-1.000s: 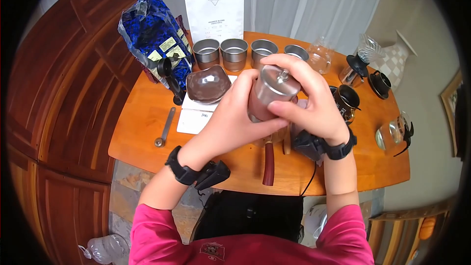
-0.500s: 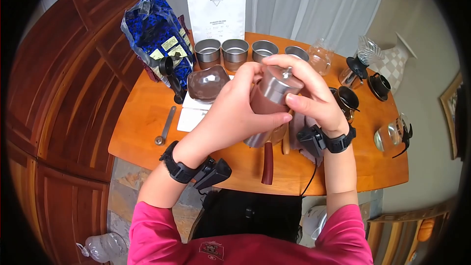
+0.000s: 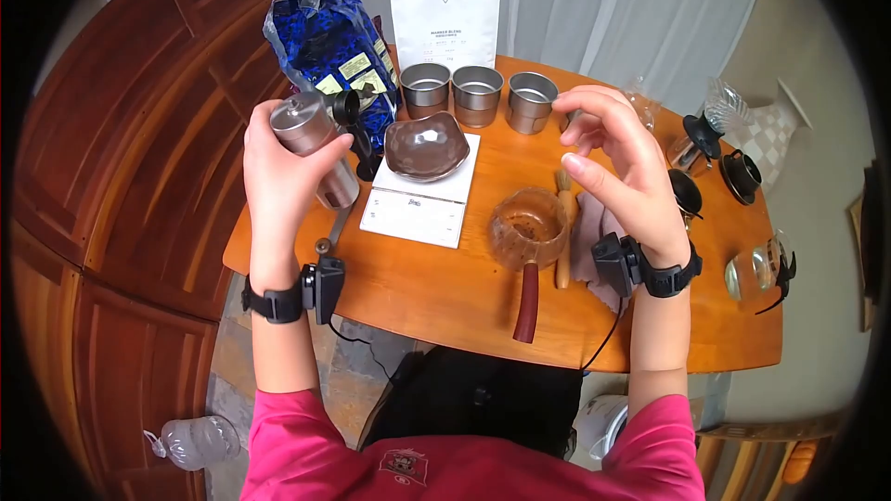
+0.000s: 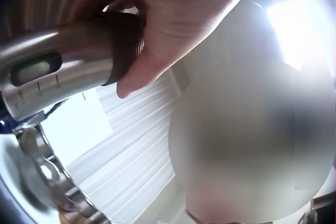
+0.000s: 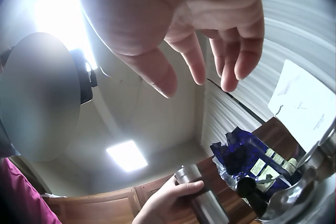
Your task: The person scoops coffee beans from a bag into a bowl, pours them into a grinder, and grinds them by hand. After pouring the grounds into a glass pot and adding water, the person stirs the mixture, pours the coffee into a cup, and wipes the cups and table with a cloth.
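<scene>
My left hand (image 3: pixel 283 167) grips a steel cylindrical grinder (image 3: pixel 336 184) around its dark band, at the table's left side beside the blue bag (image 3: pixel 325 32). In the left wrist view the grinder (image 4: pixel 58 69) shows a small window and marks on its side, the thumb pressed along the band. Over the right half of the table, my right hand (image 3: pixel 631 176) hovers with fingers loosely bent and nothing in them. Below and left of it stands a brownish glass pot (image 3: pixel 527 227) with a red handle. The right wrist view shows the right hand (image 5: pixel 199 30) empty.
A brown dish (image 3: pixel 427 147) rests on a white scale (image 3: pixel 414 217). Steel cups (image 3: pixel 476 97) line the back before a white bag (image 3: pixel 444 9). A brush (image 3: pixel 563 250) and cloth (image 3: pixel 599 241) lie right of the pot; a glass jug (image 3: pixel 750 274) stands at far right.
The hands have parted. My left hand has carried the grinder left, away from above the pot; my right hand has let go of it and moved slightly right.
</scene>
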